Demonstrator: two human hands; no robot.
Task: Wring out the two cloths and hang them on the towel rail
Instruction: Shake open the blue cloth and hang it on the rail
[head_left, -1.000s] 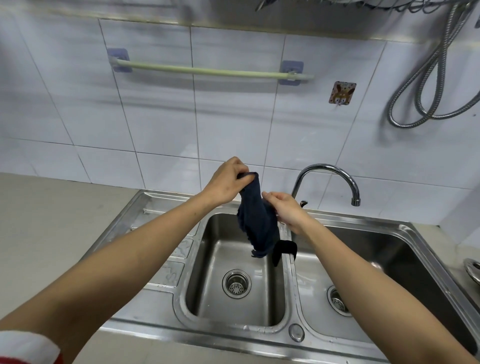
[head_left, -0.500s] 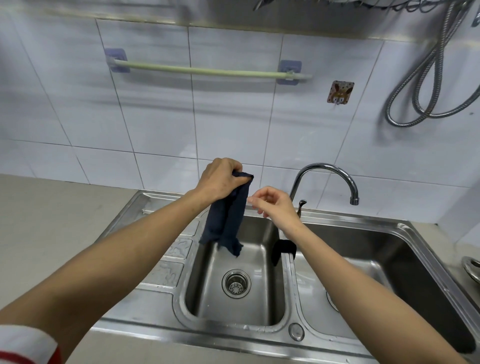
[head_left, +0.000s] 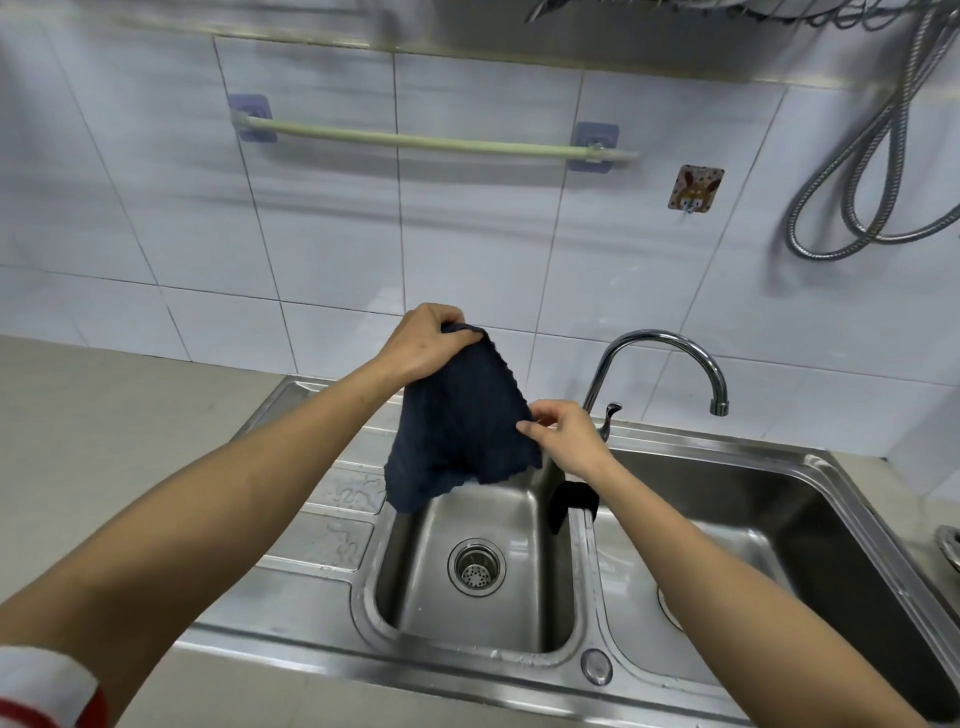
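At the centre of the frame a dark blue cloth (head_left: 460, 426) hangs spread out above the left basin (head_left: 478, 613) of a steel double sink (head_left: 332, 566). The left hand (head_left: 423, 343) has its grip closed round the cloth's top corner, fingers curled over the bunched fabric. The right hand (head_left: 563, 441), lower and to the right, pinches the cloth's right edge between thumb and fingertips, pulling it out sideways. The cloth's lower hem dangles free over the basin's back left rim.

A second cloth (head_left: 569, 501), black, is draped over the divider between the two basins, just below the right wrist; only a small part shows.

The pale green rail (head_left: 431, 140) runs across the upper middle of the frame, fixed to the white tiled wall on two blue-grey mounts, well above the hands, with nothing hanging on it.

A chrome tap (head_left: 670, 348) arches right of centre, behind the right hand. A small patterned wall hook (head_left: 695, 188) sits right of the rail, and a looped metal hose (head_left: 872, 171) hangs in the upper right. The beige surface (head_left: 104, 405) lies left of the sink, and a drain strainer (head_left: 477, 566) sits in the left basin's floor.
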